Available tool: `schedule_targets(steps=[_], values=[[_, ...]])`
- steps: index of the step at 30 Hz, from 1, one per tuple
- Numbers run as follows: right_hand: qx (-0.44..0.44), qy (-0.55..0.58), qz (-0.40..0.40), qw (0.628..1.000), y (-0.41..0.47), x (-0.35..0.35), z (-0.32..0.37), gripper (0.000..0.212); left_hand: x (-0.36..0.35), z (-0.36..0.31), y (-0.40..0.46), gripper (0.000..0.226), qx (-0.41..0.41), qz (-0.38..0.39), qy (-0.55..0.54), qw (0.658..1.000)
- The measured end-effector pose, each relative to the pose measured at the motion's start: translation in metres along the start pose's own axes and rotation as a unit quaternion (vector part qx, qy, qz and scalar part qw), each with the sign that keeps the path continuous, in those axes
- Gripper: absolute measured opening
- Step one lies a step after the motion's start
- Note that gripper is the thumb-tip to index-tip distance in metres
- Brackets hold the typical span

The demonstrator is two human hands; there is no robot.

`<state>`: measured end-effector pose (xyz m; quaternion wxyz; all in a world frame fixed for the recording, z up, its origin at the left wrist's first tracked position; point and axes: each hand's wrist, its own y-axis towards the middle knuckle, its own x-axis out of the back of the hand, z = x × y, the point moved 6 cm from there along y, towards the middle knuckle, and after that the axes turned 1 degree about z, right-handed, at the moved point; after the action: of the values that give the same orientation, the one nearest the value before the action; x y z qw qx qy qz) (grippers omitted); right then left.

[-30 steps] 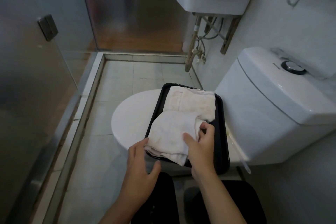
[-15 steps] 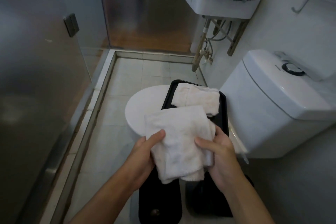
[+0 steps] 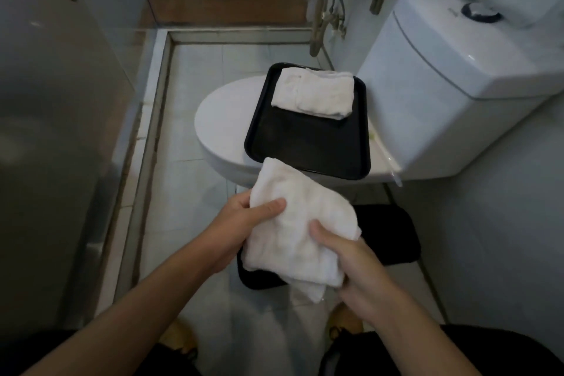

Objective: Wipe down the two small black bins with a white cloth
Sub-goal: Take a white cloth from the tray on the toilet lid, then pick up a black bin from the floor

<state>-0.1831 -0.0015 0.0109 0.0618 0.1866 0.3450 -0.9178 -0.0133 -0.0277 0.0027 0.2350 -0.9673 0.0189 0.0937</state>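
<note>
Both hands hold a white cloth [image 3: 293, 223] in front of the toilet. My left hand [image 3: 244, 223] grips its left edge, thumb on top. My right hand [image 3: 345, 265] grips its lower right part, thumb pressed into the fabric. Two small black bins stand on the floor under the cloth: the left bin [image 3: 259, 278] is mostly hidden by cloth and hands, the right bin [image 3: 387, 232] shows its dark top. A second folded white cloth [image 3: 314, 93] lies at the far end of a black tray [image 3: 305, 143] on the closed toilet lid.
The white toilet [image 3: 219, 131] and its cistern [image 3: 451, 70] fill the right side. A glass shower partition [image 3: 61, 101] runs along the left, with a raised sill [image 3: 143, 162] beside the tiled floor. Pipes [image 3: 329, 9] hang at the back wall. My feet show at the bottom.
The cloth has been lifted off the tray and drawn toward me, now held by both hands above the bins. The camera tilted further down, and the tray's near half is bare.
</note>
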Motion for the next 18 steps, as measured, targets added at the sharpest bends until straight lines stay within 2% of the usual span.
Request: schedule_targets(steps=[2, 4, 8, 12, 16, 18], values=[[0.048, -0.080, -0.065, 0.994, 0.006, 0.011, 0.008, 0.026, 0.006, 0.014, 0.010, 0.030, 0.025, -0.029, 0.011, 0.999], [0.054, -0.139, -0.111, 0.983, 0.012, 0.022, 0.008, 0.020, 0.007, 0.036, 0.022, 0.030, 0.069, -0.045, 0.022, 0.996], [0.059, -0.172, -0.173, 0.968, 0.021, 0.047, 0.017, 0.013, 0.014, 0.078, 0.046, 0.031, 0.114, -0.094, 0.129, 0.981], [0.073, -0.176, -0.223, 0.956, 0.021, 0.074, 0.037, 0.017, 0.011, 0.106, 0.070, 0.020, 0.079, -0.101, 0.316, 0.940], [0.063, -0.158, -0.256, 0.952, 0.018, 0.097, 0.047, 0.013, -0.012, 0.143, 0.096, 0.045, 0.082, -0.102, 0.399, 0.907], [0.065, -0.154, -0.258, 0.952, 0.017, 0.103, 0.051, 0.013, -0.030, 0.162, 0.108, 0.045, 0.099, -0.096, 0.410, 0.902]])
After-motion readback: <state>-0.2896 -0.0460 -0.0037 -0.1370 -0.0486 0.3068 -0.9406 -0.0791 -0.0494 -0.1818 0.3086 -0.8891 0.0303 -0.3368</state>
